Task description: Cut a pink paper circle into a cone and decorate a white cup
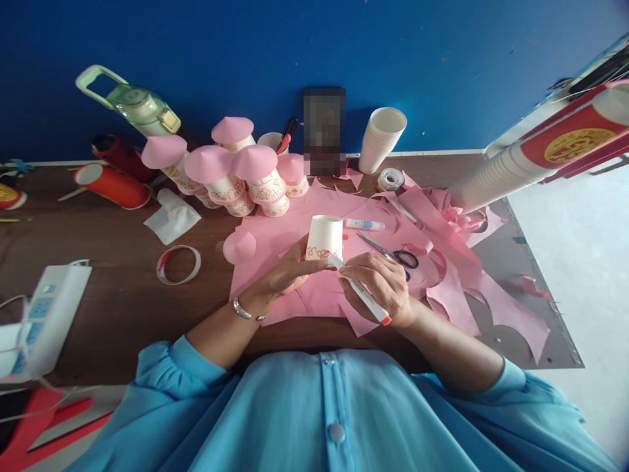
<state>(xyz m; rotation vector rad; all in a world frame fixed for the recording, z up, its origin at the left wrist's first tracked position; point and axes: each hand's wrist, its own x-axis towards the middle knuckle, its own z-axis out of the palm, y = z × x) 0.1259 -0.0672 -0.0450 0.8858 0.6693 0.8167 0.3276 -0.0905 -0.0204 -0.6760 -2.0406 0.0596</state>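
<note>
My left hand (289, 272) grips a white paper cup (327, 231), turned upside down, with red-orange flower doodles along its lower part. In my right hand (381, 282) is a white marker (366, 301) with a red end, its tip up against the cup near the rim. Under both hands lie pink paper sheets (275, 229). Just right of the cup are a glue stick (364, 225) and black-handled scissors (386, 248). A small pink paper cone (240, 248) rests to the left of the cup.
Several decorated cup towers with pink cone roofs (254, 162) stand behind. Also around are a tape roll (179, 265), a power strip (56, 321), a green bottle (142, 108), stacked white cups (383, 137), a leaning cup sleeve (511, 170), clear tape (391, 179) and pink scraps (521, 321).
</note>
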